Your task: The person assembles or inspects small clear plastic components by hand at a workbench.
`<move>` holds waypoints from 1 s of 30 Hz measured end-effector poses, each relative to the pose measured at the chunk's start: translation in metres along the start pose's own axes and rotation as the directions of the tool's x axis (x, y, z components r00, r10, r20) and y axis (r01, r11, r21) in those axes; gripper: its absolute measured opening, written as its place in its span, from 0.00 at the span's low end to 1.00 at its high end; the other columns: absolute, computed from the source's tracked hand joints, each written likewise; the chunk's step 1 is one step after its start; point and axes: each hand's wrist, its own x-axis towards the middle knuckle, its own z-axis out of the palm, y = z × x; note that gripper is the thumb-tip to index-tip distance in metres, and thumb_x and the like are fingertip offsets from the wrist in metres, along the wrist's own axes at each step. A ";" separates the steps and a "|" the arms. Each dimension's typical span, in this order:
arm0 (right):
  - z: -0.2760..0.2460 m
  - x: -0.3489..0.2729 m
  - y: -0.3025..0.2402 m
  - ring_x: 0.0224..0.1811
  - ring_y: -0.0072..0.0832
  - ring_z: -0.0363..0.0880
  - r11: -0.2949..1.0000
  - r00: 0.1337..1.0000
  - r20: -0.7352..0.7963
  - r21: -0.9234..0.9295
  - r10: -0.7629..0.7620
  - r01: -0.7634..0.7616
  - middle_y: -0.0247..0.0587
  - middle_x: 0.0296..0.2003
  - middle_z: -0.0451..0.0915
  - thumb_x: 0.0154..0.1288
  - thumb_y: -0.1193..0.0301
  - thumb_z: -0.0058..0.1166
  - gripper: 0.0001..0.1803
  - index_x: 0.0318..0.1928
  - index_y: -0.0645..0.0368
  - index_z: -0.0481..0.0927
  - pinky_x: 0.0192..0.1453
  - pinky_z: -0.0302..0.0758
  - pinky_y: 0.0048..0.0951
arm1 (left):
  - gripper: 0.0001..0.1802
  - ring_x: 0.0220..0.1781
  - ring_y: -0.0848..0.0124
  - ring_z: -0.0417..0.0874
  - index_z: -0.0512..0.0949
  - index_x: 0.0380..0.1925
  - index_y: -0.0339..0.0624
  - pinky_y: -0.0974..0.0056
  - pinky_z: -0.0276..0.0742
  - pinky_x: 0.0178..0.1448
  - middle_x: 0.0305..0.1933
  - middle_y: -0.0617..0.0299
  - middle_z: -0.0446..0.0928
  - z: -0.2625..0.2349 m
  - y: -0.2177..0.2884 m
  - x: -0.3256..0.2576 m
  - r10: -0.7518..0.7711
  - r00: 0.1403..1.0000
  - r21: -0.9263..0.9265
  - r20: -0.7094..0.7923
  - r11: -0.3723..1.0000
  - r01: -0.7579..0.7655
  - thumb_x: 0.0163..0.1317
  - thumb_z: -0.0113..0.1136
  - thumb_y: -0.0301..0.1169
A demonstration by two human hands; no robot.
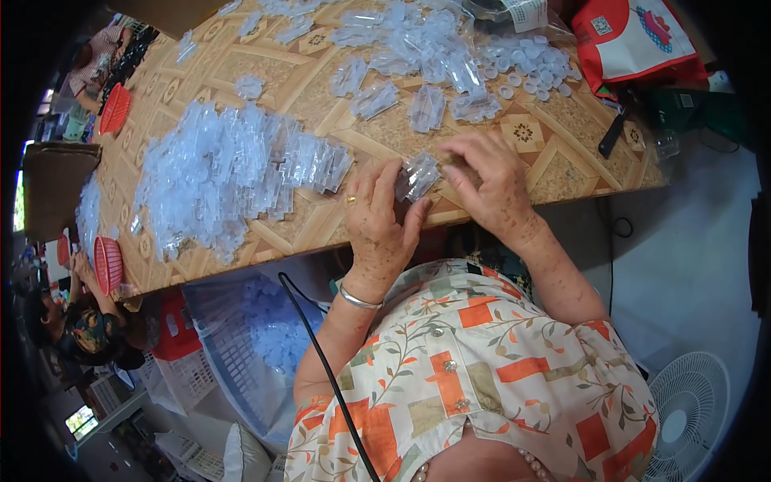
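Close to the table's near edge, my left hand grips a small clear plastic piece between its thumb and fingers. Just to the right of that piece is my right hand, its fingers apart and bent toward it, with nothing seen in them. A large heap of similar clear plastic pieces spreads to the left of my left hand. Beyond my hands lie several smaller bunches of clear pieces. Small round translucent caps are piled at the far right.
The patterned table bears a black-handled tool and a red and white bag on the right. Below its edge stands a lined crate of plastic pieces. A black cable hangs before me. A fan stands lower right. Other people sit at left.
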 end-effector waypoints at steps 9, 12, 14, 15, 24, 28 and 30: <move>0.003 0.026 0.013 0.57 0.41 0.75 0.967 0.997 -0.012 -0.243 -0.082 0.077 0.40 0.52 0.77 0.57 0.73 0.67 0.18 0.50 0.55 0.82 0.67 0.67 0.45 | 0.36 0.53 0.49 0.80 0.75 0.61 0.37 0.53 0.78 0.56 0.54 0.47 0.79 0.007 -0.003 -0.003 -0.037 0.998 0.003 -0.054 0.999 0.038 0.50 0.78 0.28; -0.006 0.016 0.011 0.57 0.41 0.75 0.974 0.997 -0.004 -0.214 -0.076 0.074 0.40 0.51 0.77 0.55 0.73 0.68 0.17 0.46 0.55 0.82 0.67 0.67 0.45 | 0.36 0.53 0.49 0.80 0.75 0.61 0.37 0.53 0.78 0.56 0.54 0.47 0.79 0.007 -0.003 -0.005 -0.059 0.996 -0.006 -0.061 0.998 0.059 0.50 0.78 0.28; -0.013 0.007 0.012 0.56 0.41 0.75 0.974 0.996 -0.002 -0.210 -0.085 0.083 0.40 0.50 0.77 0.54 0.72 0.69 0.16 0.45 0.55 0.82 0.66 0.67 0.45 | 0.36 0.53 0.49 0.80 0.75 0.61 0.37 0.53 0.78 0.56 0.54 0.47 0.79 0.007 -0.003 -0.005 -0.059 0.996 -0.011 -0.062 0.998 0.059 0.50 0.78 0.28; -0.016 0.003 0.012 0.56 0.41 0.75 0.974 0.995 0.000 -0.203 -0.097 0.095 0.39 0.49 0.77 0.54 0.72 0.69 0.15 0.43 0.55 0.82 0.66 0.67 0.46 | 0.36 0.53 0.50 0.81 0.75 0.61 0.37 0.53 0.78 0.56 0.54 0.47 0.79 0.007 -0.003 -0.005 -0.059 0.996 -0.003 -0.060 0.998 0.059 0.50 0.78 0.28; -0.019 -0.019 0.002 0.50 0.38 0.77 0.989 0.993 0.017 -0.085 -0.119 0.120 0.36 0.43 0.78 0.52 0.71 0.71 0.13 0.40 0.54 0.83 0.62 0.70 0.44 | 0.36 0.53 0.51 0.81 0.76 0.62 0.37 0.54 0.78 0.56 0.55 0.47 0.78 0.007 -0.004 -0.004 -0.041 0.997 0.008 -0.060 0.999 0.041 0.53 0.78 0.33; -0.011 -0.021 -0.003 0.48 0.38 0.78 0.990 0.991 -0.001 -0.030 -0.137 0.136 0.36 0.41 0.78 0.52 0.71 0.71 0.13 0.40 0.54 0.83 0.62 0.70 0.45 | 0.38 0.53 0.52 0.81 0.78 0.63 0.42 0.53 0.79 0.54 0.61 0.47 0.76 -0.001 0.005 0.003 -0.019 1.000 -0.087 0.010 0.996 0.020 0.50 0.80 0.38; -0.006 -0.022 -0.004 0.47 0.39 0.79 0.990 0.990 0.005 0.028 -0.139 0.139 0.37 0.41 0.79 0.54 0.73 0.69 0.12 0.40 0.55 0.83 0.60 0.71 0.45 | 0.37 0.53 0.52 0.81 0.80 0.62 0.46 0.53 0.80 0.54 0.64 0.47 0.74 -0.001 0.003 -0.001 0.006 0.999 -0.042 0.045 0.999 -0.004 0.49 0.80 0.37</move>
